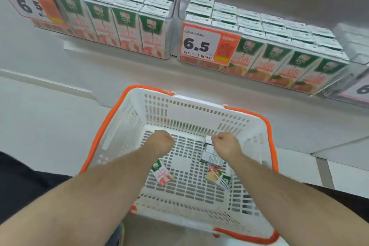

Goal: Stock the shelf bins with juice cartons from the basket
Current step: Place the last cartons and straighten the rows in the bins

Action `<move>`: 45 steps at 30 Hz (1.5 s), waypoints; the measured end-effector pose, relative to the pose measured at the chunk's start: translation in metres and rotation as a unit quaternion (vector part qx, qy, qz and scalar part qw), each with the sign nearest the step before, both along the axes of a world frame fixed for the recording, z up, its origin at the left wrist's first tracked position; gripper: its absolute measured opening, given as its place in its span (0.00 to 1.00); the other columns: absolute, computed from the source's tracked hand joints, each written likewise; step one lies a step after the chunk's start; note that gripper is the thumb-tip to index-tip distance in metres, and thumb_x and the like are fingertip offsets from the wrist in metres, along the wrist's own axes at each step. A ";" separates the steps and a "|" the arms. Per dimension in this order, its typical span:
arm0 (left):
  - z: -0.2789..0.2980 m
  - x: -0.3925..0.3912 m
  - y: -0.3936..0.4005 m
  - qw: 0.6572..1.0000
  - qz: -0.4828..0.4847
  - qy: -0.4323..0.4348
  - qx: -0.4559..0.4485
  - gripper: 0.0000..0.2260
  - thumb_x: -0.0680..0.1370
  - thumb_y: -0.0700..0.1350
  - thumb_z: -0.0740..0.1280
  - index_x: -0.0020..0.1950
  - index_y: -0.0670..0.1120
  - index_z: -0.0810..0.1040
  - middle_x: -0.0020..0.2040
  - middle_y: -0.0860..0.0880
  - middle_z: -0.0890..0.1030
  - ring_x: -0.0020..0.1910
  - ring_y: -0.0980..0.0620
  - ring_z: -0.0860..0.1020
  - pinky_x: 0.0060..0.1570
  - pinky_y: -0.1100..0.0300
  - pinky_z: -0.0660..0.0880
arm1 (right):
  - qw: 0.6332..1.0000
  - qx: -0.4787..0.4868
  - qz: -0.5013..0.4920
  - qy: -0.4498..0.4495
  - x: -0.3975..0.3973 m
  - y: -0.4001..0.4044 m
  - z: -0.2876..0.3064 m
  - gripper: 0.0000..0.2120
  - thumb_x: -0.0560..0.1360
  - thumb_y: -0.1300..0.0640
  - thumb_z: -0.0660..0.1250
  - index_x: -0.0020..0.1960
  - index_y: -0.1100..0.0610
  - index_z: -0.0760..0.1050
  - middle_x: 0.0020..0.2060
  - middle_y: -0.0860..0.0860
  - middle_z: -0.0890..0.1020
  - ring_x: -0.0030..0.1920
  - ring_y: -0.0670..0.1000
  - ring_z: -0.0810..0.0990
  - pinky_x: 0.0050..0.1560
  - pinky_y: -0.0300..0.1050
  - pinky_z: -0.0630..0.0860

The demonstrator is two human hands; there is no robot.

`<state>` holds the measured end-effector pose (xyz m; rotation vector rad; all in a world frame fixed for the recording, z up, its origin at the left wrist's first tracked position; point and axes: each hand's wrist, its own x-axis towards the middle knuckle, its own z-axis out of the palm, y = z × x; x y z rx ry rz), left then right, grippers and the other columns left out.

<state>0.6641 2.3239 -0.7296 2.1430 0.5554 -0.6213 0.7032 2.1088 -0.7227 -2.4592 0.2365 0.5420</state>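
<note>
Basket [257, 146]: two hands inside.
Left hand [162, 142]: we see a fist, seemingly empty.
Right hand [225, 144]: curled; hold unclear.
Cartons [162, 173]: light, stiff; we'd grip their sides.

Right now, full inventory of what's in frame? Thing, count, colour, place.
basket: one, white with orange handles, on the floor below the shelf.
pink carton: one, green-and-pink, lying on the basket floor, left side.
right cartons: at least two, white and green, lying on the basket floor, right side, partly under the right hand.
left bin: one, clear, packed with green-and-pink cartons.
right bin: one, clear, packed with green-and-orange cartons.
price tags: two read 6.5, white and orange, one on each bin front; a third is cut off at the right edge.
hands: left hand over the basket, fingers curled, contents hidden; right hand on a right-side carton.
</note>
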 end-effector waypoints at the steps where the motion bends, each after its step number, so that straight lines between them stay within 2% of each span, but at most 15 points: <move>1: -0.013 -0.001 -0.003 1.000 0.013 0.020 0.016 0.08 0.77 0.39 0.57 0.38 0.44 0.70 0.31 0.46 0.70 0.29 0.49 0.67 0.31 0.63 0.66 | 0.999 -0.038 0.019 0.029 -0.004 -0.008 -0.013 0.17 0.78 0.56 0.60 0.31 0.56 0.68 0.29 0.51 0.75 0.30 0.49 0.73 0.31 0.41 0.67; 4: -0.051 -0.008 -0.006 0.992 0.051 0.094 0.062 0.04 0.77 0.42 0.60 0.47 0.43 0.73 0.36 0.47 0.76 0.31 0.50 0.74 0.29 0.62 0.70 | 0.976 -0.149 0.132 0.091 -0.020 -0.029 -0.047 0.16 0.79 0.51 0.60 0.34 0.55 0.70 0.33 0.51 0.79 0.36 0.51 0.79 0.34 0.44 0.75; 7: -0.085 -0.016 -0.005 0.976 0.100 0.154 0.117 0.26 0.75 0.51 0.66 0.70 0.41 0.68 0.61 0.41 0.77 0.52 0.44 0.80 0.47 0.54 0.80 | 0.922 -0.284 0.257 0.051 -0.035 -0.038 -0.063 0.16 0.78 0.43 0.55 0.44 0.52 0.75 0.43 0.50 0.79 0.43 0.51 0.77 0.40 0.44 0.70; 9: -0.099 -0.022 -0.008 0.967 0.128 0.171 0.141 0.34 0.72 0.55 0.70 0.74 0.41 0.65 0.66 0.41 0.74 0.53 0.46 0.80 0.44 0.55 0.80 | 0.900 -0.326 0.289 0.026 -0.044 -0.044 -0.073 0.19 0.76 0.40 0.53 0.50 0.51 0.76 0.48 0.51 0.80 0.48 0.53 0.77 0.47 0.47 0.70; 11: -0.108 -0.027 -0.015 0.961 0.152 0.195 0.123 0.35 0.72 0.56 0.71 0.73 0.39 0.65 0.63 0.40 0.76 0.43 0.54 0.80 0.28 0.60 0.75 | 0.884 -0.352 0.305 0.034 -0.054 -0.051 -0.087 0.21 0.74 0.39 0.56 0.57 0.51 0.75 0.54 0.52 0.80 0.54 0.54 0.76 0.58 0.51 0.67; 14: -0.125 -0.032 -0.021 0.952 0.201 0.222 0.072 0.34 0.72 0.54 0.71 0.70 0.38 0.64 0.49 0.38 0.82 0.26 0.58 0.80 0.20 0.62 0.73 | 0.872 -0.367 0.318 0.059 -0.064 -0.055 -0.108 0.21 0.70 0.46 0.63 0.61 0.52 0.69 0.57 0.51 0.79 0.58 0.54 0.75 0.62 0.53 0.62; 18: -0.119 -0.031 -0.023 0.945 0.237 0.223 0.045 0.30 0.73 0.44 0.72 0.70 0.37 0.64 0.36 0.42 0.80 0.30 0.51 0.81 0.19 0.62 0.72 | 0.860 -0.388 0.329 0.046 -0.063 -0.056 -0.112 0.20 0.71 0.55 0.66 0.62 0.52 0.69 0.55 0.50 0.80 0.57 0.53 0.76 0.61 0.52 0.62; 22: -0.101 -0.028 -0.021 0.930 0.283 0.198 -0.126 0.24 0.73 0.37 0.69 0.65 0.45 0.65 0.41 0.39 0.77 0.36 0.42 0.79 0.34 0.53 0.77 | 0.877 -0.344 0.332 0.053 -0.054 -0.053 -0.098 0.20 0.70 0.48 0.67 0.59 0.50 0.68 0.52 0.48 0.80 0.53 0.52 0.77 0.56 0.50 0.65; 27: -0.049 -0.016 -0.015 0.838 0.306 0.202 -0.405 0.06 0.72 0.35 0.61 0.48 0.41 0.70 0.42 0.41 0.73 0.38 0.42 0.77 0.33 0.57 0.73 | 0.939 -0.181 0.276 0.101 -0.024 -0.041 -0.045 0.22 0.68 0.42 0.69 0.53 0.52 0.64 0.40 0.47 0.74 0.43 0.52 0.76 0.39 0.44 0.69; 32: 0.019 0.009 -0.011 0.766 0.348 0.080 -0.535 0.07 0.70 0.41 0.63 0.47 0.44 0.71 0.40 0.44 0.72 0.36 0.44 0.74 0.44 0.44 0.78 | 0.945 -0.128 0.302 0.004 0.005 -0.024 0.029 0.20 0.67 0.43 0.71 0.50 0.51 0.66 0.40 0.48 0.74 0.43 0.53 0.75 0.39 0.47 0.71; 36: 0.073 0.024 -0.003 0.828 0.253 0.066 -0.497 0.23 0.72 0.63 0.69 0.56 0.46 0.79 0.51 0.41 0.82 0.42 0.44 0.81 0.43 0.47 0.79 | 0.950 -0.098 0.290 -0.066 0.013 -0.010 0.104 0.29 0.65 0.42 0.74 0.56 0.47 0.61 0.46 0.48 0.76 0.44 0.50 0.77 0.43 0.50 0.77; 38: 0.099 0.026 0.001 0.911 0.159 0.060 -0.376 0.33 0.69 0.70 0.68 0.63 0.48 0.78 0.70 0.43 0.73 0.64 0.43 0.75 0.65 0.42 0.69 | 0.951 -0.083 0.280 -0.097 0.011 -0.004 0.138 0.32 0.64 0.43 0.76 0.61 0.48 0.62 0.53 0.49 0.75 0.51 0.52 0.76 0.49 0.51 0.77; 40: 0.127 0.022 0.004 0.957 0.084 0.013 -0.278 0.28 0.75 0.67 0.63 0.65 0.48 0.75 0.76 0.47 0.65 0.75 0.44 0.62 0.73 0.46 0.54 | 0.949 -0.065 0.282 -0.124 0.007 -0.001 0.168 0.34 0.65 0.44 0.76 0.64 0.49 0.62 0.55 0.48 0.73 0.51 0.50 0.76 0.48 0.47 0.75; 42: 0.149 0.023 0.011 0.967 0.018 -0.029 -0.254 0.17 0.76 0.61 0.66 0.56 0.50 0.78 0.70 0.46 0.73 0.69 0.44 0.70 0.70 0.48 0.62 | 0.944 -0.033 0.285 -0.161 0.003 0.001 0.195 0.33 0.64 0.44 0.76 0.63 0.47 0.62 0.52 0.44 0.73 0.47 0.46 0.75 0.44 0.42 0.73; 45: 0.187 0.023 0.016 0.966 -0.033 -0.089 -0.242 0.03 0.77 0.44 0.67 0.49 0.47 0.79 0.47 0.44 0.80 0.44 0.46 0.82 0.46 0.55 0.77 | 0.938 0.029 0.262 -0.223 -0.003 0.001 0.228 0.29 0.64 0.49 0.77 0.58 0.45 0.65 0.49 0.40 0.73 0.43 0.40 0.74 0.42 0.37 0.70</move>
